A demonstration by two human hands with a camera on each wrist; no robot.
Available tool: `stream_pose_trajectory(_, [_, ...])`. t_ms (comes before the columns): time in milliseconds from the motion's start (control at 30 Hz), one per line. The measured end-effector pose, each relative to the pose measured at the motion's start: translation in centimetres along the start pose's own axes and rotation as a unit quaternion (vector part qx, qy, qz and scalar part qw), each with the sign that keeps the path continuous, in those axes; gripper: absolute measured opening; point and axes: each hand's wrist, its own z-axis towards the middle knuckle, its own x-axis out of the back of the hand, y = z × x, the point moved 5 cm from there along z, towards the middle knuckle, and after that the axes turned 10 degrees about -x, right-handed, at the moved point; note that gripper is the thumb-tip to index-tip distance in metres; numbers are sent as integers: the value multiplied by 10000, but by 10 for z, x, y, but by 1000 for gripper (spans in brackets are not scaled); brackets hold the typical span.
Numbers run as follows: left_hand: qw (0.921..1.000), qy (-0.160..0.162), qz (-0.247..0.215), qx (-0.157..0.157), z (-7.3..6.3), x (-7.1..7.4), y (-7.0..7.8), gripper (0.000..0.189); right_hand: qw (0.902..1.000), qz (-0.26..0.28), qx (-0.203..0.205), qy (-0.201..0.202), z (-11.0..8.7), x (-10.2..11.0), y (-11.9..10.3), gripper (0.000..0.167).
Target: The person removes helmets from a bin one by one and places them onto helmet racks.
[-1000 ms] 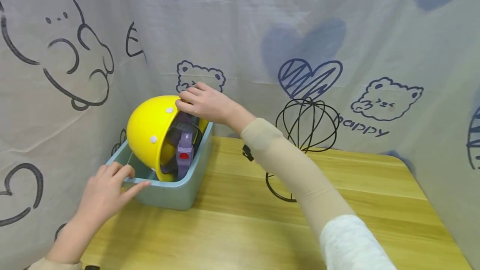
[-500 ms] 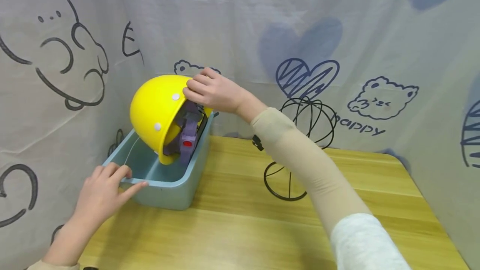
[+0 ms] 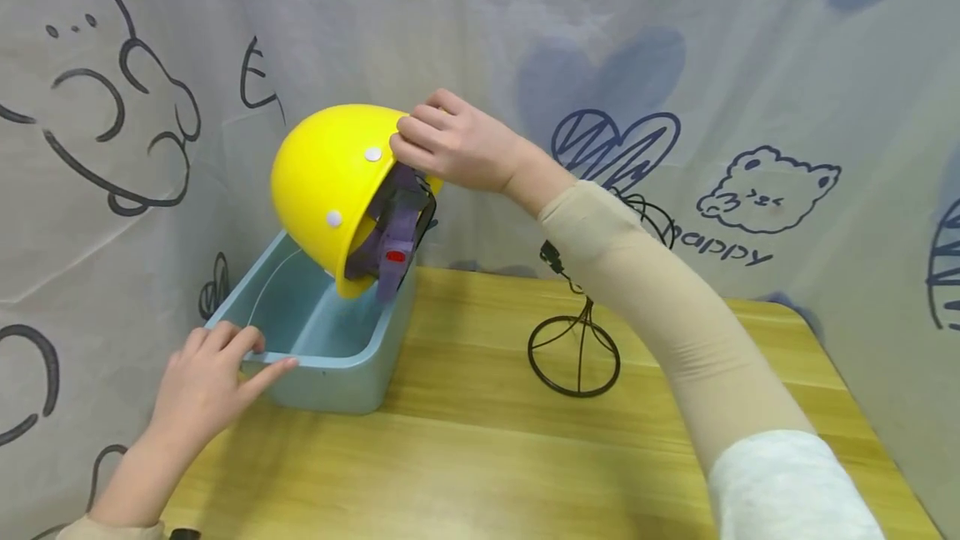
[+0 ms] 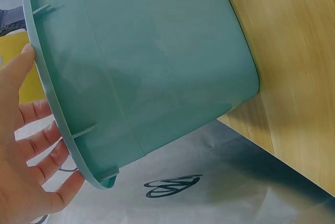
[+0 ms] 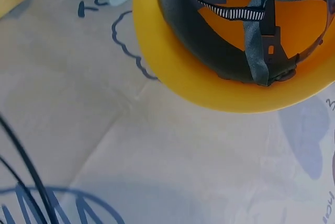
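Two bare hands are working here. The right hand [image 3: 465, 144] is bent closely at the fingers and grips the edge of a yellow helmet [image 3: 326, 182]; its thumb is hidden, so I cannot tell how the thumb lies. The left hand [image 3: 206, 382] holds a blue-green bin [image 3: 326, 388] at the near rim, with the fingers curled over it and the thumb stretched along it.

The helmet hangs tilted above the bin, its hollow side turned to the right. Whether its lower edge touches the bin, I cannot tell. Inside the helmet one sees a harness [image 3: 401, 219], which carries a red button [image 3: 395, 257].

Further to the right, well apart from the bin, a black wire stand [image 3: 587, 309] is upright on the wooden table [image 3: 465, 457], partly covered by the right sleeve [image 3: 667, 307]. Behind everything hangs a pale curtain [image 3: 480, 32] with drawn hearts and bears.
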Motion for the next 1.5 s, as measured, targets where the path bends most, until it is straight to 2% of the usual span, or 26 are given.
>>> stream_pose_trajectory(300, [9996, 230, 31, -170, 0, 2, 2, 41, 9992, -105, 151, -352, -2, 26, 21, 9])
stream_pose_trajectory(533, [10000, 75, -23, -32, -1, 1, 0, 42, 9971, -251, 182, -693, -12, 48, 36, 9])
stream_pose_trajectory(833, [9997, -98, -103, 184, -3, -1, -2, 43, 9957, -477, 206, -767, -28, 74, 56, 7])
stream_pose_trajectory(1100, [9998, 70, -129, 121, -3, 0, -1, 41, 9935, -597, 107, -967, -42, 96, 74, 10])
stream_pose_trajectory(1333, [9995, -48, -195, 231, -3, -1, -1, 40, 9960, -465, -98, -753, -60, 119, 86, 12])
stream_pose_trajectory(1500, [9996, 52, -160, 206, -4, 0, -1, 40, 9966, -429, -381, -587, -77, 134, 90, 10])
